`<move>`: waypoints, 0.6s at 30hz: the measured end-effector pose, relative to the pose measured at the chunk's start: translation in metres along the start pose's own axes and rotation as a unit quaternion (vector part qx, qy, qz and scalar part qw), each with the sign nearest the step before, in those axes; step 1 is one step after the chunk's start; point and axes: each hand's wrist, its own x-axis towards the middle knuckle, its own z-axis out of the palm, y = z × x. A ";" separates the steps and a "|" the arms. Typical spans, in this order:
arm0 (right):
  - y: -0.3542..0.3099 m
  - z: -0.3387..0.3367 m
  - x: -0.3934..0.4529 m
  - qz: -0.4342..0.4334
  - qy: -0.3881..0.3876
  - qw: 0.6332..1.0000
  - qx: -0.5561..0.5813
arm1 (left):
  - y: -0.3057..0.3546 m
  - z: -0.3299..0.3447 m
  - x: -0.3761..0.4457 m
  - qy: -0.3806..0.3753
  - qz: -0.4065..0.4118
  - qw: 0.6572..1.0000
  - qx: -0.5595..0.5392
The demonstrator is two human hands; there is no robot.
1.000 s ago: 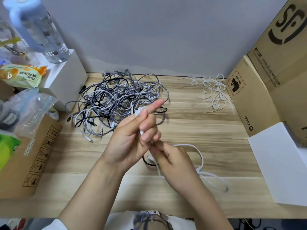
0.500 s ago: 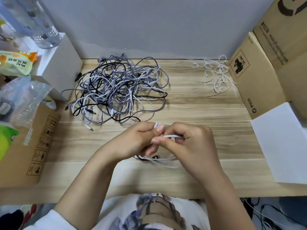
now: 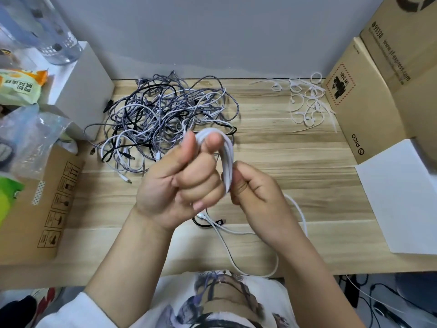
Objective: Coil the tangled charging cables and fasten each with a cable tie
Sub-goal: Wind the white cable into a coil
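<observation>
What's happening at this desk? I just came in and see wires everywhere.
A person is coiling a white cable. The left hand holds the loops wound so far, and the right hand pinches the strands beside it; the loose end trails over the desk edge. A big tangle of cables waits behind, and the white ties lie at the back right, none on this cable yet.

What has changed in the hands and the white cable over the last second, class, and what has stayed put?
The left hand now has several loops of the white cable wound over its fingers; earlier it pinched one strand. The right hand keeps its grip and feeds cable. The tangled pile and cable ties are unchanged.
</observation>
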 end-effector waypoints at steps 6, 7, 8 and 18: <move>-0.006 0.005 -0.006 0.068 -0.074 0.982 -0.162 | -0.015 0.000 0.012 0.241 0.128 0.934 0.230; -0.007 0.004 -0.006 0.068 -0.072 0.976 -0.195 | -0.018 -0.002 0.011 0.261 0.128 0.918 0.269; -0.008 0.003 -0.007 0.066 -0.066 0.972 -0.214 | -0.022 -0.002 0.012 0.267 0.118 0.909 0.298; -0.015 -0.007 -0.012 -0.002 -0.008 0.975 -0.223 | -0.028 -0.011 0.003 0.302 -0.110 0.755 0.572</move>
